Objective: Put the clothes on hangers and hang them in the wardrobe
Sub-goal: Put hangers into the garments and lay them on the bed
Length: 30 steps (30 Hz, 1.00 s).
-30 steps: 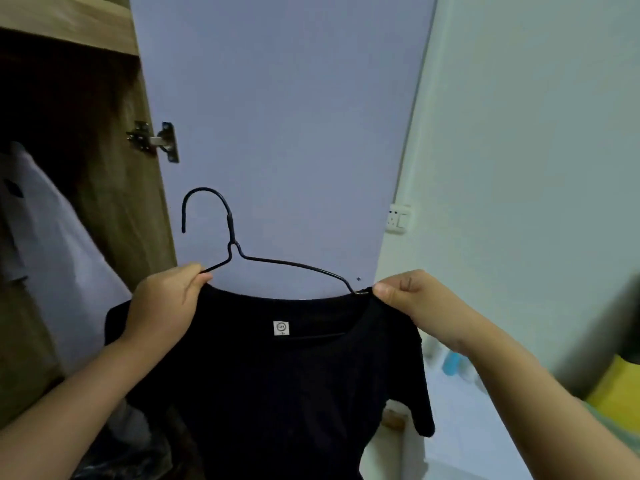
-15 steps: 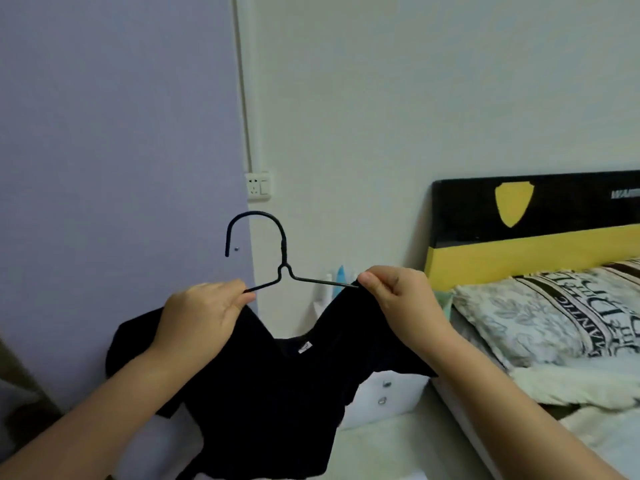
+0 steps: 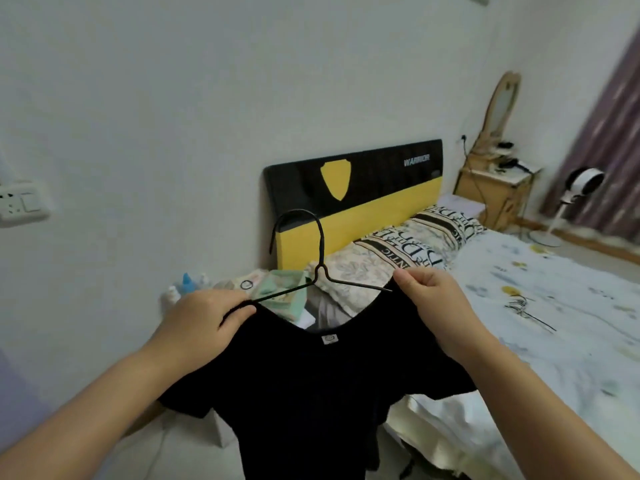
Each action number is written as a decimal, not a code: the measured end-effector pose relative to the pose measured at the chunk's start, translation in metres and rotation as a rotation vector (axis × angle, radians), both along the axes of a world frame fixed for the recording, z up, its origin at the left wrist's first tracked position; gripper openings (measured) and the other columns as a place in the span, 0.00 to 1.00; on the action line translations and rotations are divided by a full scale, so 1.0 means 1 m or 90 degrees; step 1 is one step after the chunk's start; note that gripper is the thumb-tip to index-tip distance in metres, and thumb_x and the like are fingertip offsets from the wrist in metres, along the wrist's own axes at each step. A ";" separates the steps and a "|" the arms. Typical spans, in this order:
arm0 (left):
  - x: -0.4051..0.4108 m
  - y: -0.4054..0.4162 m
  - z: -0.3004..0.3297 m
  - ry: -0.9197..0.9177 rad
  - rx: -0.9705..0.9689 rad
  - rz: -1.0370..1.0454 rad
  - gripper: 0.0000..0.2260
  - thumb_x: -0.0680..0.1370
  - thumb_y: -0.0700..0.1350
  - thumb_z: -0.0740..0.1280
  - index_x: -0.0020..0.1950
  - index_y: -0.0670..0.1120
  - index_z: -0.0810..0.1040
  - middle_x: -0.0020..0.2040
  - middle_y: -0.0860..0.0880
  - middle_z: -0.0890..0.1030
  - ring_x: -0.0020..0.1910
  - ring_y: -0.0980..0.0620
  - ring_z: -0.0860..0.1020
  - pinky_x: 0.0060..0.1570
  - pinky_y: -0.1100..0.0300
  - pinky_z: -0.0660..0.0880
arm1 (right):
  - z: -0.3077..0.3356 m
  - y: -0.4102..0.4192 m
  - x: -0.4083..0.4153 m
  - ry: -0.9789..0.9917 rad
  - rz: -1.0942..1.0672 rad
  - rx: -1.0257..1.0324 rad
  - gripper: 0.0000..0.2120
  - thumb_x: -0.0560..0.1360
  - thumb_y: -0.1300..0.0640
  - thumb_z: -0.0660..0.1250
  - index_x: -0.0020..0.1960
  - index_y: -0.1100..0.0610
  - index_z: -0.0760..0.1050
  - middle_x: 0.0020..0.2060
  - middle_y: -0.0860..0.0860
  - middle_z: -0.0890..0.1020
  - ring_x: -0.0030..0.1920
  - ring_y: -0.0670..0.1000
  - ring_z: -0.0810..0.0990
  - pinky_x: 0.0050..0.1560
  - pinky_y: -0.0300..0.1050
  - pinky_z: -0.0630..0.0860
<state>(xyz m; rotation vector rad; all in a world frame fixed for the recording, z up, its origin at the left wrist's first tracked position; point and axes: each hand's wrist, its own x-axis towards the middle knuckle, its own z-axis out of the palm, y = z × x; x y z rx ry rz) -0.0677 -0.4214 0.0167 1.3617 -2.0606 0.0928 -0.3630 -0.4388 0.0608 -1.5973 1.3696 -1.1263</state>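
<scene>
A black T-shirt (image 3: 311, 393) hangs in front of me on a thin black wire hanger (image 3: 320, 258), whose hook stands upright above the collar. My left hand (image 3: 204, 323) grips the shirt's left shoulder together with the hanger arm. My right hand (image 3: 433, 299) pinches the right shoulder at the other hanger arm. A small white label shows inside the neckline. The wardrobe is out of view.
A bed (image 3: 519, 323) with a black and yellow headboard (image 3: 363, 188) and patterned pillows (image 3: 415, 247) lies ahead on the right. A low bedside unit with bottles (image 3: 187, 282) stands by the white wall. A wooden stand with a mirror (image 3: 498, 188), a fan (image 3: 575, 192) and curtains sit far right.
The view has swung right, from the wardrobe and its door to the bed. Both hands keep their hold on the shirt and hanger, which moved right with me.
</scene>
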 end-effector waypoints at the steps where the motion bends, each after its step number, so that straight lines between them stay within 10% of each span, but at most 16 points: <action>1: -0.019 -0.012 -0.002 0.003 0.016 -0.019 0.16 0.73 0.58 0.54 0.40 0.52 0.78 0.33 0.53 0.80 0.33 0.51 0.77 0.33 0.62 0.66 | -0.001 -0.001 -0.022 0.002 -0.014 0.012 0.20 0.79 0.55 0.60 0.37 0.70 0.70 0.32 0.54 0.69 0.32 0.52 0.68 0.32 0.40 0.64; 13: -0.259 -0.101 -0.013 0.083 0.078 -0.189 0.12 0.72 0.48 0.62 0.39 0.42 0.80 0.31 0.51 0.79 0.32 0.56 0.73 0.32 0.69 0.66 | -0.010 0.028 -0.249 0.204 -0.197 0.127 0.14 0.81 0.59 0.54 0.50 0.52 0.79 0.47 0.46 0.81 0.49 0.44 0.78 0.48 0.35 0.72; 30: -0.451 -0.296 -0.031 0.050 0.129 -0.406 0.11 0.77 0.47 0.65 0.46 0.39 0.80 0.39 0.44 0.82 0.40 0.47 0.78 0.37 0.61 0.67 | -0.054 -0.068 -0.381 0.301 -0.505 0.145 0.08 0.77 0.62 0.62 0.42 0.52 0.75 0.38 0.45 0.79 0.40 0.42 0.75 0.37 0.33 0.66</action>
